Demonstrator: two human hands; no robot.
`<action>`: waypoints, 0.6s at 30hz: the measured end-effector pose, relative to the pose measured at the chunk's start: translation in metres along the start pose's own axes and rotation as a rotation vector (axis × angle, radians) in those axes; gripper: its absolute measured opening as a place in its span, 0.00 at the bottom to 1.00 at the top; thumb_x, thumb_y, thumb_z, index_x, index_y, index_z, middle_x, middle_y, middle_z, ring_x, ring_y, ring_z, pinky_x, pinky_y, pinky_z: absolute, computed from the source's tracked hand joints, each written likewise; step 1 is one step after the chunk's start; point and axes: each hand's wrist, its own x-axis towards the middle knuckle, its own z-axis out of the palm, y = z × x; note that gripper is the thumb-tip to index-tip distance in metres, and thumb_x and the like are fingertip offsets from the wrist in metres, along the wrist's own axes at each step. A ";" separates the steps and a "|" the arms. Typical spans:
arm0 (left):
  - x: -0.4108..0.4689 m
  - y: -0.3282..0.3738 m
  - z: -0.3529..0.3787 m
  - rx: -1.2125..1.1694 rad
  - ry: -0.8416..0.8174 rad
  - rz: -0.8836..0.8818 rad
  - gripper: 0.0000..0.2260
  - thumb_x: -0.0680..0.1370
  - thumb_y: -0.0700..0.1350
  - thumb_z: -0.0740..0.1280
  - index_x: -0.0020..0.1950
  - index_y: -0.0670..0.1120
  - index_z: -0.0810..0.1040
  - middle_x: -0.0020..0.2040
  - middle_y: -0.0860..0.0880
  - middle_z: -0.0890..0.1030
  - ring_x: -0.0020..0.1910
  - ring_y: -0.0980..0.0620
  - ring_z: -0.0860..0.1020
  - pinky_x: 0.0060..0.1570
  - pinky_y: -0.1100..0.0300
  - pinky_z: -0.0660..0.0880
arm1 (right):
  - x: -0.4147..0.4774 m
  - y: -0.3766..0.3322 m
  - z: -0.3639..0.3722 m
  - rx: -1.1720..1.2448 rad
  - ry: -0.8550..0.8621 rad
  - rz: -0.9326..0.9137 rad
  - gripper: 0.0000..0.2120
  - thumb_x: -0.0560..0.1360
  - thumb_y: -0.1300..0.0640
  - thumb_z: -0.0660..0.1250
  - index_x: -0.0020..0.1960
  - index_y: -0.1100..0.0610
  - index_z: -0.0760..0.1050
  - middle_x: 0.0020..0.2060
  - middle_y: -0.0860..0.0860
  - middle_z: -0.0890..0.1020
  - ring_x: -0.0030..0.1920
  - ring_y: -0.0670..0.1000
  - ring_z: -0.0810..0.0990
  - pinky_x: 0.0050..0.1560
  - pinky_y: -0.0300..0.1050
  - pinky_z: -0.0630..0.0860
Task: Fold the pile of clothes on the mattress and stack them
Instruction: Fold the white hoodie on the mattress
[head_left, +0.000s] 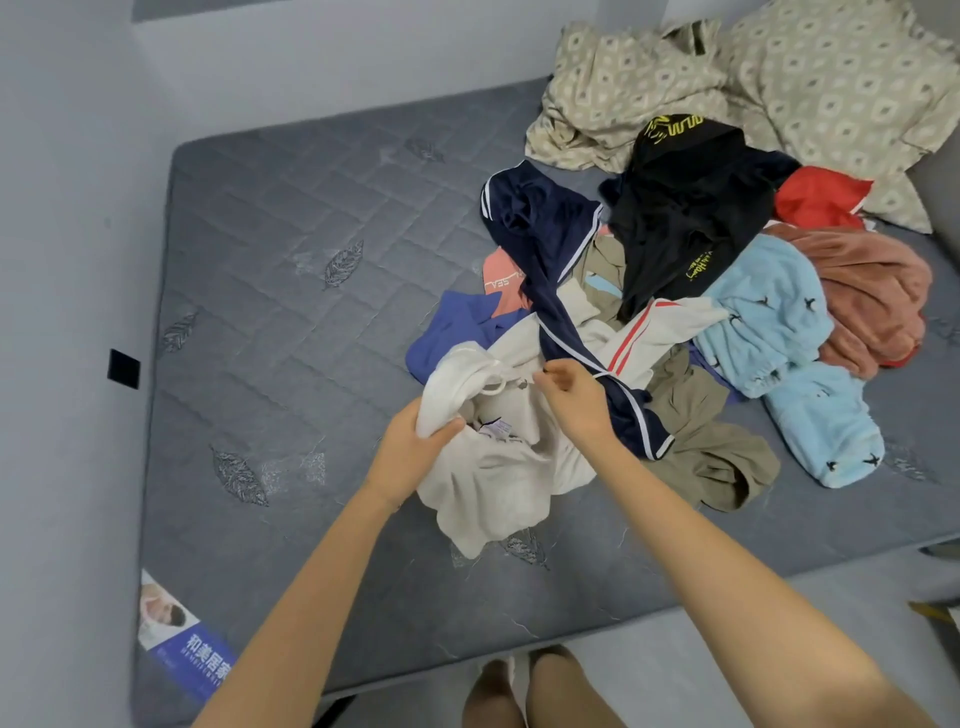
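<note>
Forearms (322, 571) outstretched, left hand (410, 449) clutches the cream drawstring garment (498, 483), right hand (571, 397) pinches its edge, likely freeing it from the pile (675, 223).

Beige diamond-patterned sheet (623, 88) crumpled at far right, matching pillow (841, 93) touching it on right. Small black square (123, 369) on pale grey wall (62, 208) at left. Pale floor (727, 649) along bottom; yellow-and-dark object (935, 610) cut off at right edge.
</note>
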 end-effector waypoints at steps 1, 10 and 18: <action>0.004 0.000 0.002 0.010 0.003 -0.010 0.09 0.76 0.41 0.69 0.48 0.56 0.76 0.44 0.58 0.80 0.39 0.69 0.76 0.38 0.77 0.70 | 0.011 0.014 -0.006 -0.062 -0.022 0.020 0.16 0.77 0.54 0.68 0.60 0.61 0.75 0.54 0.54 0.81 0.54 0.54 0.79 0.57 0.47 0.73; 0.044 -0.032 0.016 0.026 0.133 -0.102 0.08 0.76 0.40 0.70 0.53 0.51 0.77 0.44 0.58 0.80 0.38 0.70 0.77 0.38 0.75 0.71 | 0.090 0.129 -0.053 -0.412 0.006 0.182 0.38 0.71 0.51 0.75 0.75 0.58 0.60 0.69 0.56 0.72 0.69 0.59 0.70 0.62 0.53 0.70; 0.064 -0.084 0.037 -0.055 0.158 -0.192 0.09 0.76 0.37 0.70 0.46 0.52 0.78 0.37 0.60 0.82 0.36 0.66 0.78 0.37 0.71 0.74 | 0.120 0.208 -0.044 -0.469 -0.117 0.389 0.23 0.74 0.55 0.71 0.64 0.65 0.70 0.53 0.61 0.79 0.56 0.62 0.78 0.49 0.50 0.74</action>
